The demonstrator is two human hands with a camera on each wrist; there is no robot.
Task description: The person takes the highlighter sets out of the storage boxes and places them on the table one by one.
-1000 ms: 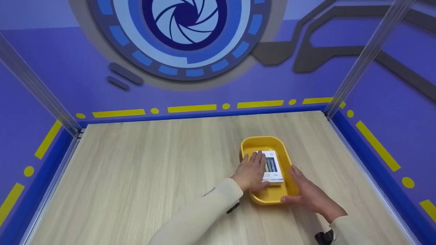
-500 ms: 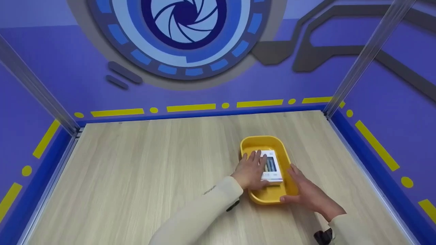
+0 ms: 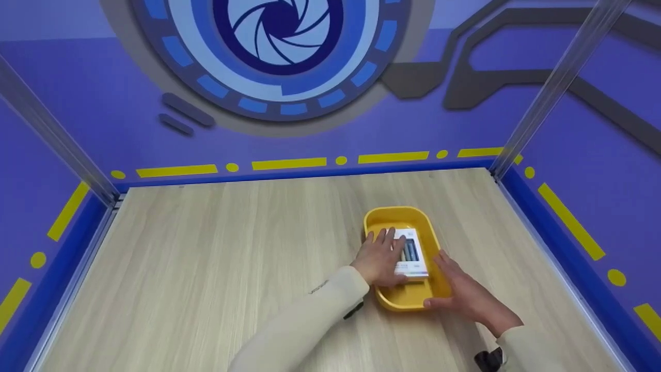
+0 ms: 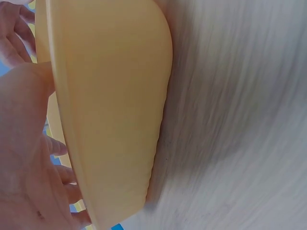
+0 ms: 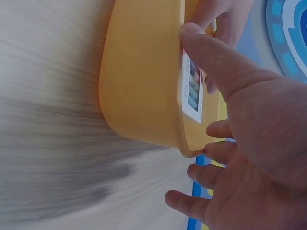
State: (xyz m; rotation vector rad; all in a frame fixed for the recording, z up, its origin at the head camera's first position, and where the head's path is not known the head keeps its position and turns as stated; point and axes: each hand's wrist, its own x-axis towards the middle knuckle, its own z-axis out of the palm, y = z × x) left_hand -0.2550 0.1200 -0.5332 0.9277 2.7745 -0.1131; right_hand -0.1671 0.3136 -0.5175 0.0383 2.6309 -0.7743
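In the head view, a deep yellow tray (image 3: 408,299) stands on the wooden table. Inside it is a white box (image 3: 413,268) with a dark window showing several blue and pale sticks; their kind is unclear. My left hand (image 3: 379,261) reaches over the tray's left rim, its fingers lying over the box's left part and its thumb near the box's lower edge. My right hand (image 3: 467,294) is at the tray's right side, thumb at the near rim and fingers extended along the right wall. The right wrist view shows the right thumb (image 5: 211,48) on the rim, the other fingers spread.
The light wooden tabletop (image 3: 217,258) spreads to the left of the tray. Purple-blue panels (image 3: 330,139) with yellow marks enclose the table at the back and both sides. A metal post (image 3: 547,93) rises at the back right corner.
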